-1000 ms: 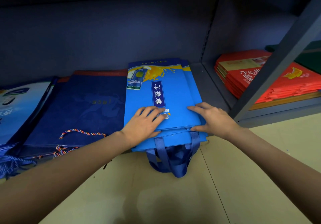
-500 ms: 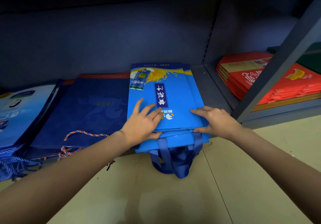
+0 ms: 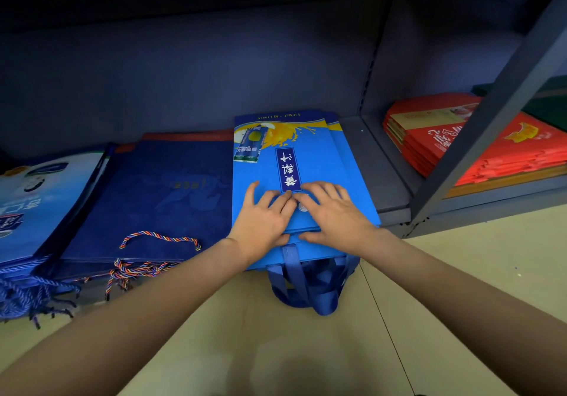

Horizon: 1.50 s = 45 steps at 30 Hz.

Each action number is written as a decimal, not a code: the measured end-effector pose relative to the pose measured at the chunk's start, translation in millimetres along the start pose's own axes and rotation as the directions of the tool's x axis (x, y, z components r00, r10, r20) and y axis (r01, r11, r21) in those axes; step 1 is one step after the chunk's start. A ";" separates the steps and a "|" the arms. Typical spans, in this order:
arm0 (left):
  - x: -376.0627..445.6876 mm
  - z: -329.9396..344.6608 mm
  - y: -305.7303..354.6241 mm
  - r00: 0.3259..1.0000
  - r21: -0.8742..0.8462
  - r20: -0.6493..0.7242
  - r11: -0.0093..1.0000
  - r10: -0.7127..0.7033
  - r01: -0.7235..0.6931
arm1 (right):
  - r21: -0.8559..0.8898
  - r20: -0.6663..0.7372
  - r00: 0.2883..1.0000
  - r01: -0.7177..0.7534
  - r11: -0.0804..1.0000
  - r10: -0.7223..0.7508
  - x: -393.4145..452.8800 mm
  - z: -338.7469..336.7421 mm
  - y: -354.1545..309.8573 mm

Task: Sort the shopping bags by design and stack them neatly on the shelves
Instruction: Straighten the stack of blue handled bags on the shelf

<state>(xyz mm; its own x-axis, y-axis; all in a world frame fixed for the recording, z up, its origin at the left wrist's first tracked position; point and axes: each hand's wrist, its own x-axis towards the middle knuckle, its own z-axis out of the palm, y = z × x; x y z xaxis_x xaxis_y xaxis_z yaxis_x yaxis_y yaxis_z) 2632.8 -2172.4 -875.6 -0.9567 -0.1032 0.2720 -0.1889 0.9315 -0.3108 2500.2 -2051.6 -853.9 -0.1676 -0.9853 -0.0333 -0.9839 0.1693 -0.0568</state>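
Both hands flat on the bright blue bags on the bottom shelf.

Head view: left hand (image 3: 264, 217) and right hand (image 3: 333, 214) press side by side, fingers straight, on the bright blue bag stack (image 3: 294, 162); navy bag stack (image 3: 159, 199) just left, red bag stack (image 3: 445, 140) far right on the grey shelf (image 3: 380, 177).

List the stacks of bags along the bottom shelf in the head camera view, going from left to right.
Pale blue and white bags → navy bags with braided rope handles → bright blue bags under the left hand and right hand → bare grey shelf → shelf upright → red bags.
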 end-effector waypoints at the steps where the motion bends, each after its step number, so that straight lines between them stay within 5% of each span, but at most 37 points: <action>1: -1.0 0.9 -1.4 1.000 -0.002 -0.014 1.000 -0.004 0.004 | 0.016 -0.014 1.000 -0.011 1.000 0.012 2.8 3.5 -0.5; 9: -13.2 9.2 -25.3 0.994 -0.134 -0.105 0.989 0.043 -0.057 | -0.044 -0.145 0.989 0.024 0.999 -0.030 11.6 16.9 -9.6; 13: -20.2 10.5 -33.7 0.998 -0.165 -0.043 0.985 0.051 -0.058 | -0.117 -0.218 0.975 0.015 0.993 -0.041 11.7 18.7 -9.5; 24: -23.0 10.6 -27.4 0.998 -0.203 0.068 0.979 -0.020 0.033 | -0.255 -0.046 0.999 -0.001 0.967 -0.011 18.6 15.3 -21.3; 26: -23.3 3.3 -26.6 0.984 -0.243 0.169 0.964 -0.065 0.106 | -0.166 0.041 0.999 0.020 0.986 -0.014 11.1 5.1 -5.0; 29: -24.0 -1.5 -21.6 0.873 -0.241 0.421 0.897 -0.248 0.371 | -0.002 0.191 0.958 -0.219 0.976 0.215 -7.6 -8.2 22.6; 31: -21.4 -8.4 -16.7 0.774 -0.301 0.548 0.788 -0.318 0.537 | 0.152 0.283 0.890 -0.410 0.899 0.358 -18.1 -12.3 40.6; 33: -18.9 -14.0 -14.2 0.743 -0.383 0.569 0.686 -0.353 0.619 | 0.346 0.358 0.852 -0.501 0.793 0.382 -22.9 -11.9 51.3; 45: 3.2 -20.2 -28.9 0.760 -0.427 0.642 0.778 -0.098 0.461 | 0.296 0.314 0.859 -0.494 0.818 0.405 -30.5 -8.9 53.2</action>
<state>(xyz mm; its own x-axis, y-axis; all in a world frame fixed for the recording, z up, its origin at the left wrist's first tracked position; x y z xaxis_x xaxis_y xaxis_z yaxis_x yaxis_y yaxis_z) 2639.6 -2192.6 -847.4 -0.8511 -0.3936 -0.3475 -0.4934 0.8259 0.2729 2452.4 -2012.8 -847.0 -0.5230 -0.7704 -0.3646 -0.7036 0.6317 -0.3254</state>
